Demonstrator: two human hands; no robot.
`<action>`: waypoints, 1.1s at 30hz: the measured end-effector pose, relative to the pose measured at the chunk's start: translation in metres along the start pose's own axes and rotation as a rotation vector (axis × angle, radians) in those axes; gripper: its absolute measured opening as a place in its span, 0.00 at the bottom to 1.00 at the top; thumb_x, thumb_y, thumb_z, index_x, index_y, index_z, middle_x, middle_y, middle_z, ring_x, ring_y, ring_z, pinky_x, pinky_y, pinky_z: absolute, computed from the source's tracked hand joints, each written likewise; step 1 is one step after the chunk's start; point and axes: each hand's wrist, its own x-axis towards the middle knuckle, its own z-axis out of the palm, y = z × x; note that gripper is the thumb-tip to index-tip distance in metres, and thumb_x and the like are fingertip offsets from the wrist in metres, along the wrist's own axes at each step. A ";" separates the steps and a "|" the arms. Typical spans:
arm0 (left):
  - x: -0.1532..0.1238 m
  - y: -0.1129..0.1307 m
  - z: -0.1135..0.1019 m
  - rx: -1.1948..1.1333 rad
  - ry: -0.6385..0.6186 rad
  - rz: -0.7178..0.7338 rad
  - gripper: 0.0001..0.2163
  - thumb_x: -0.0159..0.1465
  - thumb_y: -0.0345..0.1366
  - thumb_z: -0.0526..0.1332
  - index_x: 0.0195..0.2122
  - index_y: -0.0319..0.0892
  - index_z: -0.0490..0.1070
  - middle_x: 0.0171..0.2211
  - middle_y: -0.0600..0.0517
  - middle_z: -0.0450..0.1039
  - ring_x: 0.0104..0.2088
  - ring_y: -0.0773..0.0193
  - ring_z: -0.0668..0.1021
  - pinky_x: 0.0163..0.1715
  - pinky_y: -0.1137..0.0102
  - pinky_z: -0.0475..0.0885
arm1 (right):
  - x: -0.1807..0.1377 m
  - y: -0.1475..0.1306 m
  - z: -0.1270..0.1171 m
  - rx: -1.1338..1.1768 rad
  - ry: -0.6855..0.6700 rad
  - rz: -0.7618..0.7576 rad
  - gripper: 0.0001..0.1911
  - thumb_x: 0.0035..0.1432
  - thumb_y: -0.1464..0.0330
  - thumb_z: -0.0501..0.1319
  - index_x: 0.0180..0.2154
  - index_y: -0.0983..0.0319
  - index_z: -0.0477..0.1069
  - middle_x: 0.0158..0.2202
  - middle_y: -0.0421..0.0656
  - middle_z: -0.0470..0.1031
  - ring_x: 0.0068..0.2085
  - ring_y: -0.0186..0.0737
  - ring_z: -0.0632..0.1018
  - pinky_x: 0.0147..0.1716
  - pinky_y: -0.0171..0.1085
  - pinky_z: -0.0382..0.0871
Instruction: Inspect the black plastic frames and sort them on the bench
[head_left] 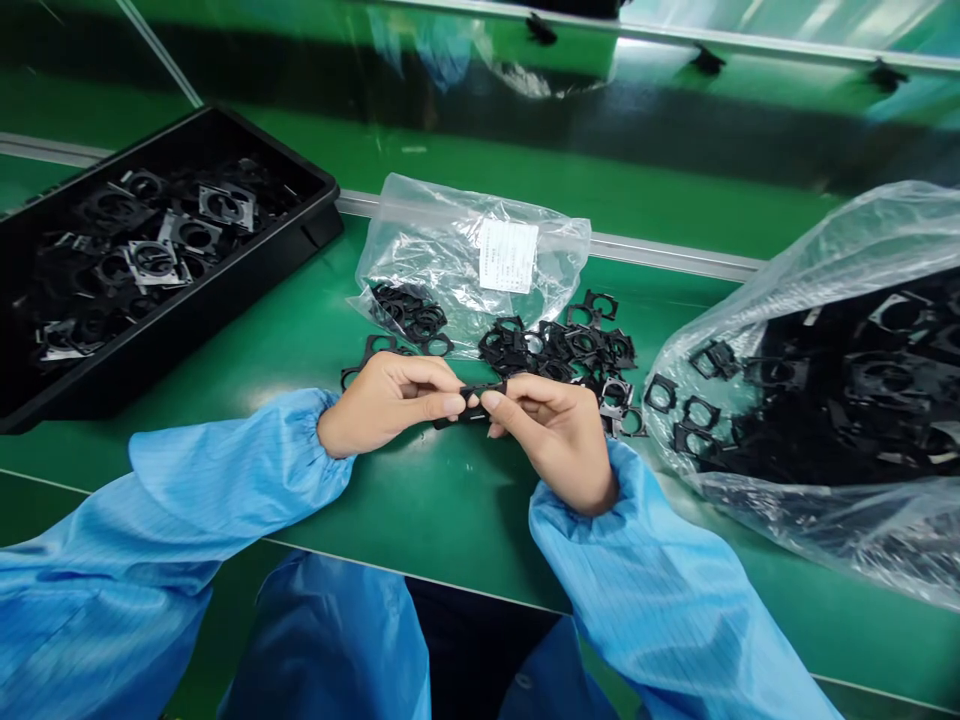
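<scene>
Thumbs and fingertips of the left hand (394, 400) and right hand (559, 425) pinch a small black plastic part (472, 411), at 3 o'clock from the left, 9 from the right. The fingers hide much of its outline. At 10 o'clock, the black bin (247, 278) is cut off by the view's edge.

Light-blue sleeves cover both arms: the left sleeve (232, 490) at the frame's lower left, the right sleeve (667, 580) at lower right. Fine lines run through the loose, creased cloth. The left cuff (306, 440) and right cuff (626, 490) are gathered and puckered. Darker blue clothing (341, 640) shows at bottom centre, with a small round pale mark.
</scene>
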 end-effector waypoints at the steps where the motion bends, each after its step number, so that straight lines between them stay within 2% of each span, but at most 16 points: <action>1: 0.000 0.000 0.000 -0.017 0.013 -0.012 0.13 0.59 0.45 0.76 0.30 0.39 0.84 0.27 0.50 0.79 0.27 0.69 0.78 0.28 0.78 0.74 | 0.000 0.000 0.000 0.002 -0.007 0.002 0.26 0.54 0.48 0.73 0.21 0.62 0.73 0.20 0.39 0.72 0.24 0.33 0.73 0.25 0.33 0.69; 7: 0.001 -0.001 0.001 -0.179 -0.017 -0.131 0.16 0.56 0.47 0.77 0.31 0.38 0.82 0.29 0.51 0.81 0.30 0.67 0.82 0.33 0.76 0.78 | 0.001 -0.001 0.001 0.077 -0.040 0.016 0.26 0.54 0.48 0.73 0.21 0.62 0.73 0.21 0.39 0.73 0.24 0.33 0.74 0.27 0.34 0.71; 12: 0.002 0.000 0.000 -0.245 -0.023 -0.187 0.17 0.56 0.46 0.78 0.32 0.38 0.79 0.32 0.52 0.81 0.32 0.67 0.83 0.37 0.74 0.80 | 0.005 0.002 -0.001 0.211 -0.051 0.041 0.22 0.49 0.52 0.77 0.25 0.62 0.76 0.24 0.38 0.76 0.24 0.32 0.75 0.27 0.34 0.73; 16: 0.002 -0.001 0.000 -0.191 -0.002 -0.167 0.17 0.58 0.47 0.77 0.33 0.37 0.79 0.32 0.51 0.80 0.31 0.66 0.83 0.36 0.73 0.80 | 0.007 0.004 -0.001 0.296 -0.021 0.065 0.21 0.44 0.55 0.80 0.31 0.61 0.79 0.25 0.36 0.76 0.24 0.32 0.76 0.28 0.35 0.75; 21: 0.000 -0.001 0.002 -0.127 0.022 -0.099 0.14 0.60 0.45 0.75 0.37 0.38 0.80 0.34 0.50 0.83 0.31 0.64 0.84 0.36 0.71 0.81 | 0.007 0.003 -0.001 0.307 -0.006 0.077 0.21 0.41 0.55 0.81 0.30 0.61 0.79 0.24 0.36 0.75 0.23 0.32 0.76 0.27 0.35 0.75; 25: 0.000 0.001 0.001 -0.113 0.007 -0.087 0.13 0.60 0.43 0.75 0.35 0.38 0.81 0.33 0.50 0.83 0.31 0.64 0.84 0.34 0.72 0.80 | 0.006 0.001 -0.002 0.298 -0.017 0.094 0.19 0.42 0.57 0.81 0.28 0.61 0.80 0.23 0.36 0.76 0.23 0.31 0.75 0.26 0.34 0.74; 30: 0.001 0.001 0.000 -0.095 -0.006 -0.118 0.13 0.60 0.44 0.75 0.35 0.37 0.81 0.33 0.48 0.83 0.30 0.64 0.84 0.34 0.71 0.81 | 0.006 0.003 -0.003 0.291 -0.051 0.105 0.14 0.46 0.60 0.79 0.34 0.60 0.84 0.25 0.37 0.78 0.23 0.31 0.74 0.27 0.35 0.74; 33: 0.001 0.001 0.000 -0.107 -0.015 -0.130 0.15 0.60 0.45 0.75 0.35 0.37 0.81 0.33 0.48 0.83 0.29 0.63 0.84 0.34 0.70 0.81 | 0.007 0.004 -0.004 0.310 -0.066 0.114 0.12 0.46 0.62 0.78 0.32 0.60 0.84 0.27 0.38 0.80 0.24 0.30 0.74 0.27 0.35 0.73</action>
